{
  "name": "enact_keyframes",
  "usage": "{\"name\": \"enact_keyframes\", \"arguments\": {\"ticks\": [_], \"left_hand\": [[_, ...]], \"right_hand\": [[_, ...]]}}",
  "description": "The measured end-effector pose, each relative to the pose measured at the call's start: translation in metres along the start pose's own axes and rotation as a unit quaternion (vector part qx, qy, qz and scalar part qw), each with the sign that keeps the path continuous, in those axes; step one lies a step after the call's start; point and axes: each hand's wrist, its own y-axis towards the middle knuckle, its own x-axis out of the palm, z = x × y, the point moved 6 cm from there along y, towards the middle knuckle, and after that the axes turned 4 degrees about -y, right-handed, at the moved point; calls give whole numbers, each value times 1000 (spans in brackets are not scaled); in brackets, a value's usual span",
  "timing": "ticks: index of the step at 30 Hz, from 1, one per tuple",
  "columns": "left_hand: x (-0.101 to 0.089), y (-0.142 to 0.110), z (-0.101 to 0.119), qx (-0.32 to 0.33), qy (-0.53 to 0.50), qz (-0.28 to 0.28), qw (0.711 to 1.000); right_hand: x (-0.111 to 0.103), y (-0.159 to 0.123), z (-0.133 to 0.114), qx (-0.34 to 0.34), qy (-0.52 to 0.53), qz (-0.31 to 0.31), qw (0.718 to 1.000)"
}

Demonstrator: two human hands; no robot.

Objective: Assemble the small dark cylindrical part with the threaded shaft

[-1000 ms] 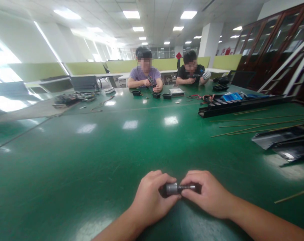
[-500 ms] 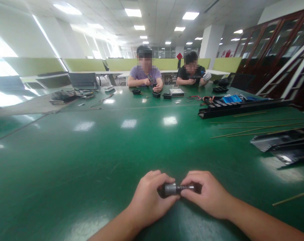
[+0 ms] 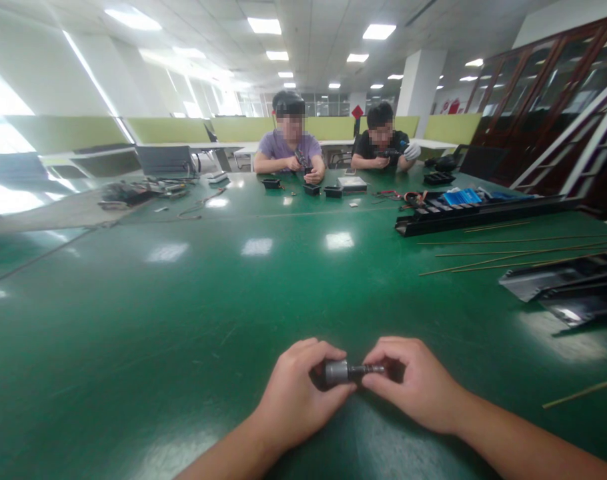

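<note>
Low over the table in front of me, a short tool part (image 3: 337, 372) lies nearly level, with a thick grey metal collar at the left and a thinner dark, stepped shaft running right. Its exact kind I cannot make out. My left hand (image 3: 303, 380) curls round the thick end, thumb below and fingers above, hiding what lies left of the collar. My right hand (image 3: 413, 377) has thumb and forefinger pinched at the thin shaft, whose shiny tip shows between them. Both hands are bare.
The green tabletop (image 3: 208, 287) spreads ahead. Long thin rods (image 3: 488, 255) and black metal channels (image 3: 573, 293) lie at right. Across the table sit two people, one in a purple shirt (image 3: 264, 162), near small black trays (image 3: 311, 190). Tools and cables (image 3: 133, 192) lie far left.
My right fingers have shifted slightly right along the shaft, and more of it shows beside the collar. My left hand keeps its grip, moved a touch left.
</note>
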Motion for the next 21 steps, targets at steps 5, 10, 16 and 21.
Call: {"name": "enact_keyframes", "arguments": {"ticks": [5, 10, 16, 21], "left_hand": [[-1, 0, 1, 8, 3, 4, 1000], [-3, 0, 3, 13, 0, 8, 1000], [-4, 1, 3, 2, -2, 13, 1000], [-5, 2, 2, -11, -15, 16, 1000]], "right_hand": [[-1, 0, 1, 5, -3, 3, 1000], [-2, 1, 3, 9, 4, 5, 1000], [-3, 0, 5, 14, 5, 13, 1000], [-3, 0, 5, 15, 11, 11, 1000]]}}
